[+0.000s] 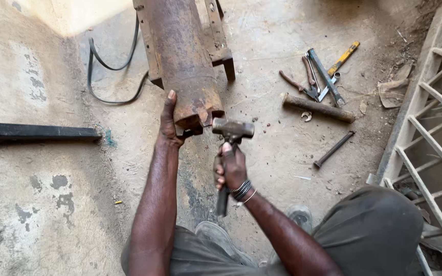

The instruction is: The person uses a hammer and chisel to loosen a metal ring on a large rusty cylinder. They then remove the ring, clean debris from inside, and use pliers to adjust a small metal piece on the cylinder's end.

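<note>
A big rusty metal cylinder [182, 56] lies on a steel frame [220, 43] on the concrete floor, its near end pointing at me. My left hand [169, 122] rests flat against the left side of that near end. My right hand [230, 167] grips the handle of a heavy hammer [233, 129]. The hammer's head hangs just right of the cylinder's lower rim, close to it; I cannot tell whether it touches. Dark bracelets circle my right wrist.
Loose tools lie at the right: pliers [296, 84], a yellow-handled tool [344, 58], a rusty bar [318, 108] and a thin rod [333, 149]. A black beam [34, 132] lies at the left, a black cable [108, 66] behind it. A metal grille [433, 112] stands at the right edge.
</note>
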Available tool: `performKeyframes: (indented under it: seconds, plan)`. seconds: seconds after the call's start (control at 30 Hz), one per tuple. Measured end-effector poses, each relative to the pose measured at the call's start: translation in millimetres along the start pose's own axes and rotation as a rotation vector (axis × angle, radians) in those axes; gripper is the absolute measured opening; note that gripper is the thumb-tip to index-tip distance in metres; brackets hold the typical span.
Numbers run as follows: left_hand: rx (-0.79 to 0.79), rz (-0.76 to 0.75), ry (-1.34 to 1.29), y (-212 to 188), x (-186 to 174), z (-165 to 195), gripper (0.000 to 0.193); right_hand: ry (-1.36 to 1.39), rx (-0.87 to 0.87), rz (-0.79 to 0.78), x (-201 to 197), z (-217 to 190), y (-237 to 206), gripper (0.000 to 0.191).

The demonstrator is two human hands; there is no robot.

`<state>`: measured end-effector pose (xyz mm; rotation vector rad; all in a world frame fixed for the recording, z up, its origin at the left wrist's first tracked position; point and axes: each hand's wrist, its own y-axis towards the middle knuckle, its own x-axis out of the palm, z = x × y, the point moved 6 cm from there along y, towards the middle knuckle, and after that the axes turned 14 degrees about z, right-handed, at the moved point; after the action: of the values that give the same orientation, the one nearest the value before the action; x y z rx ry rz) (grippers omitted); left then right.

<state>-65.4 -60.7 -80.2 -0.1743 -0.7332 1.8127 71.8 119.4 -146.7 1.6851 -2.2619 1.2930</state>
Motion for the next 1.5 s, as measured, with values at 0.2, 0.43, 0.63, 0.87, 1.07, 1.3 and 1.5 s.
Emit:
performKeyframes:
  seconds: [0.2, 0.43, 0.63, 0.87, 1.07, 1.3, 1.5]
  plan:
    - [0.002, 0.005, 0.024, -2, -1, -2, 0.122, 0.459, -0.031, 0.057, -26, -73, 6, 0.04]
    - [0.024, 0.035, -0.006, -1, -2, 0, 0.123, 0.013, 0.134, -0.139, 34, -23, -29, 0.048]
    - [-0.047, 0.097, 0.007, -2, -7, -4, 0.122, 0.502, -0.065, 0.002, -31, -65, 13, 0.044]
    - [-0.081, 0.086, -0.018, -3, -10, -5, 0.117, -0.079, 0.144, -0.138, 23, -12, -7, 0.042]
    - [-0.082, 0.104, 0.032, -2, -14, -7, 0.121, 0.539, 0.043, -0.071, -22, -64, 3, 0.037]
    - [-0.129, -0.006, 0.015, 2, -10, -6, 0.125, 0.002, 0.069, -0.148, 13, -39, -5, 0.048]
    - [-0.066, 0.01, -0.049, -1, -11, -4, 0.125, 0.485, -0.122, -0.061, -12, -67, 4, 0.045]
